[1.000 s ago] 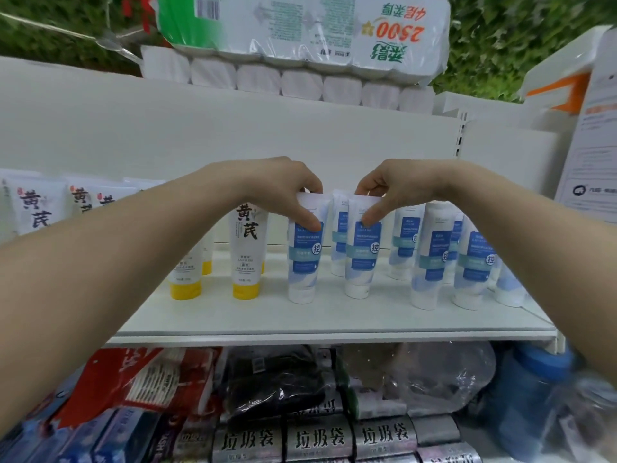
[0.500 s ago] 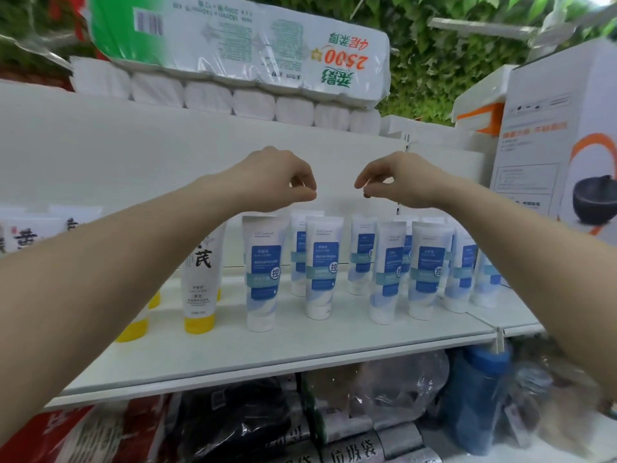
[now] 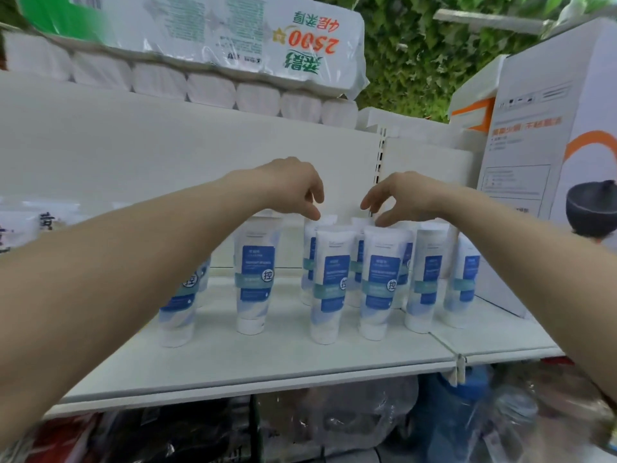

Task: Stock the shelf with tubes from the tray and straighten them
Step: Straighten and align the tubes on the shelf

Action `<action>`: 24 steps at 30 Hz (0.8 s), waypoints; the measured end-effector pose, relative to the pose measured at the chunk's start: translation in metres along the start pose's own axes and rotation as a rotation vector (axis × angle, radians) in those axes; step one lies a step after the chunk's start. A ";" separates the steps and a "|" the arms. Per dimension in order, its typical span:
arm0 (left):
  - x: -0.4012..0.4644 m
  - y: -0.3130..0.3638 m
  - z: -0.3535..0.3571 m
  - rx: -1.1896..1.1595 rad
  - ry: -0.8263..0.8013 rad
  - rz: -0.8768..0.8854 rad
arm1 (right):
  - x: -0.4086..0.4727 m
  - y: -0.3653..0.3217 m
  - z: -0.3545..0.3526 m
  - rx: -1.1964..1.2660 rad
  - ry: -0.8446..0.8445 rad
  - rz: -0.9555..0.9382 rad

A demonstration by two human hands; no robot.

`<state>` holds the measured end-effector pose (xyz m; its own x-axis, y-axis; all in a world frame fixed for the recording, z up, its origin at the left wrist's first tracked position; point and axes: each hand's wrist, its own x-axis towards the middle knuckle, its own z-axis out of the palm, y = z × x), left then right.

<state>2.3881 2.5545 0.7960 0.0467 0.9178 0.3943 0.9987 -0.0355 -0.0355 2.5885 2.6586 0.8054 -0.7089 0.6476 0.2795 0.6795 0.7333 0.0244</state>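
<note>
A toilet-paper pack lies up top; a white carton stands right.

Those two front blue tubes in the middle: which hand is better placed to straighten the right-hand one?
The right hand, probably. Its fingertips hang just above the right-hand front tube, while the left hand hovers over the neighbouring tube to its left. Both hands are open and hold nothing.

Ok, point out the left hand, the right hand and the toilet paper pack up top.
left hand [image 3: 293, 185], head view, back of the hand.
right hand [image 3: 400, 195], head view, back of the hand.
toilet paper pack [image 3: 213, 35], head view, printed wrapper.
</note>
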 end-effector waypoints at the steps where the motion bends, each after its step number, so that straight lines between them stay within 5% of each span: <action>1: 0.007 0.003 0.004 0.003 -0.019 -0.014 | 0.004 0.004 0.002 -0.005 -0.023 -0.013; 24: 0.038 -0.012 0.020 0.129 -0.182 -0.069 | 0.059 0.010 0.024 0.148 -0.134 -0.212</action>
<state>2.3774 2.5975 0.7927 -0.0373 0.9730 0.2280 0.9883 0.0697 -0.1357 2.5485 2.7089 0.7989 -0.8573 0.4915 0.1535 0.4858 0.8708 -0.0747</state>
